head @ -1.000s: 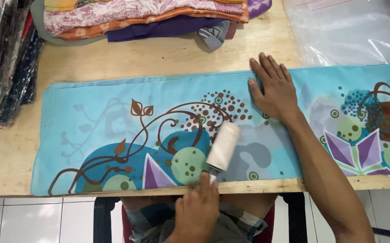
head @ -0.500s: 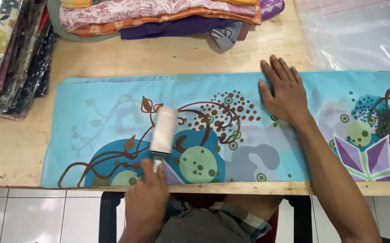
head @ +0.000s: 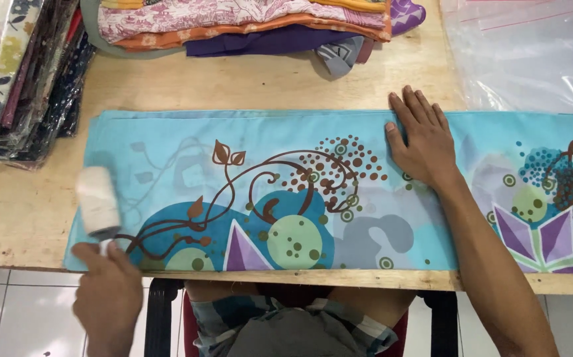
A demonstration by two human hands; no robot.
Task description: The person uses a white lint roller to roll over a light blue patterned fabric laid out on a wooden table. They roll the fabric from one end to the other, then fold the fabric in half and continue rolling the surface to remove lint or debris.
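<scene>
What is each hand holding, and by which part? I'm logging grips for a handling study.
The left hand holds a white lint roller by its handle. The right hand holds nothing; it lies flat on the blue patterned cloth.

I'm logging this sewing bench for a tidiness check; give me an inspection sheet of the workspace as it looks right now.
Surface: wooden table, bare wood showing around the cloth.
Job's things: blue patterned cloth spread flat; white lint roller on its left end.
Clutter: stack of folded fabrics at the back; wrapped fabric packs on the left; clear plastic bags at the right.
Grippers: left hand holds the roller's handle; right hand pressed flat on the cloth.
Cables: nothing seen.
Surroundings: white tiled floor.
</scene>
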